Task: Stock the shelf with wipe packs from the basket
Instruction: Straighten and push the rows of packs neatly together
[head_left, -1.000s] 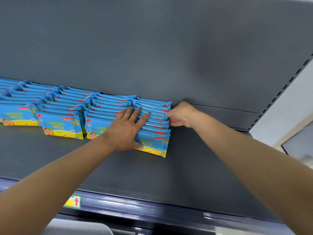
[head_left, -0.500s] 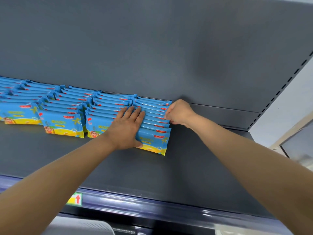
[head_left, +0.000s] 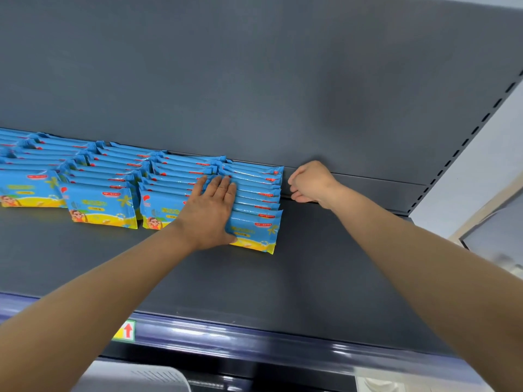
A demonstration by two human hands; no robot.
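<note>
The right hand (head_left: 310, 182) has just come off the right end of the nearest row of wipe packs (head_left: 254, 193). Half a second ago its knuckles were pressed against that end; now a narrow gap of grey shows between them, and the hand sits at the back edge of the shelf (head_left: 311, 264), just beside the row, with its fingers curled in and nothing visible in them. The left hand (head_left: 210, 213) has stayed put, lying flat on top of the same row with fingers straight and close together, palm over the front pack and fingertips reaching towards the middle of the row. The packs stand overlapped from front to back, the rearmost against the back panel (head_left: 254, 80), and this row closes up against three more that run off towards the shelf's left end. The squaring-up of this row looks finished, and the row reads as stocked and tidy. The likely next step is to lift the left hand away and fetch more packs. The basket is out of sight, so how many remain cannot be told. The shelf surface carries on to the right of the row.
</note>
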